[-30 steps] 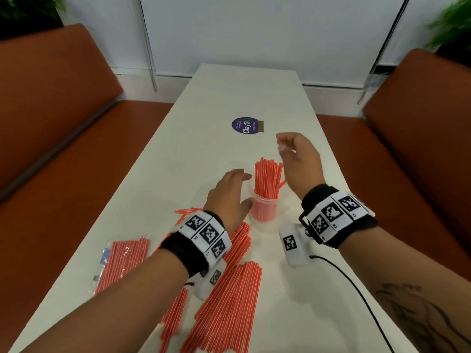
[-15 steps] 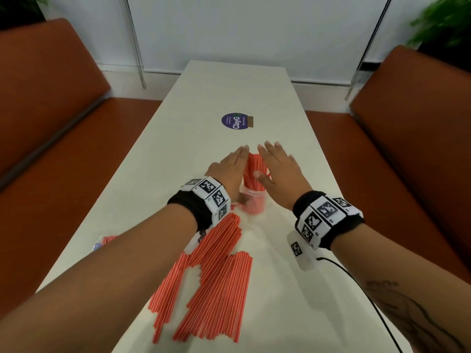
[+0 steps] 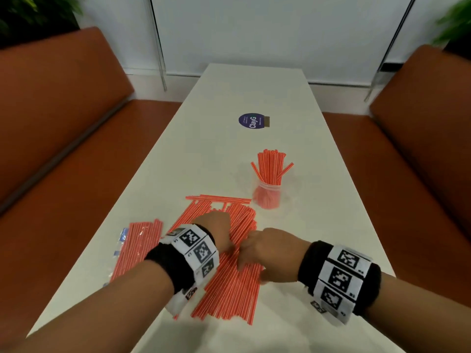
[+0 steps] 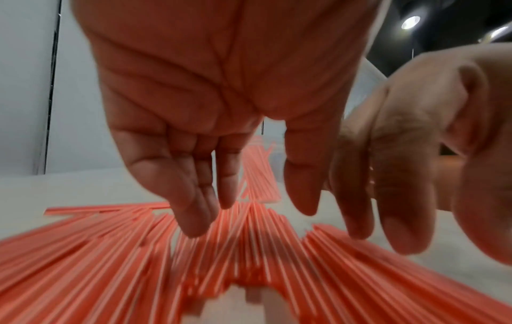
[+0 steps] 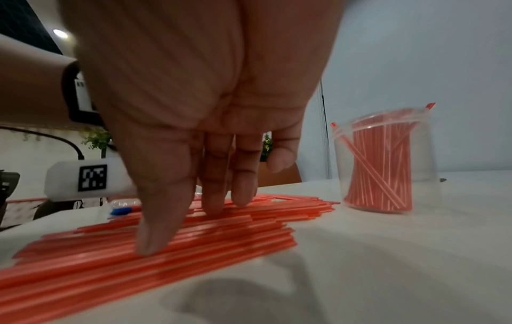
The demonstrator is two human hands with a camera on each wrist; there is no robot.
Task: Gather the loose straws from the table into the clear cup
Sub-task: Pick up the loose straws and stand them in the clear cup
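Note:
A clear cup [image 3: 267, 197] [image 5: 383, 162] stands upright on the white table, packed with red straws that fan out above its rim. Nearer to me lies a flat heap of loose red straws [image 3: 229, 273] [image 4: 138, 252] [image 5: 138, 247]. Both hands hover over that heap, side by side. My left hand [image 3: 216, 231] [image 4: 235, 193] has straight fingers pointing down just above the straws. My right hand [image 3: 262, 250] [image 5: 207, 197] has straight fingers whose tips touch the top of the heap. Neither hand holds anything.
A plastic packet of red straws [image 3: 137, 248] lies at the table's left edge. A round purple sticker [image 3: 251, 121] sits farther up the table [image 3: 254, 85]. Orange benches [image 3: 51, 149] run along both sides.
Both hands have drawn back from the cup toward me and come down over the loose heap. The cup now stands alone.

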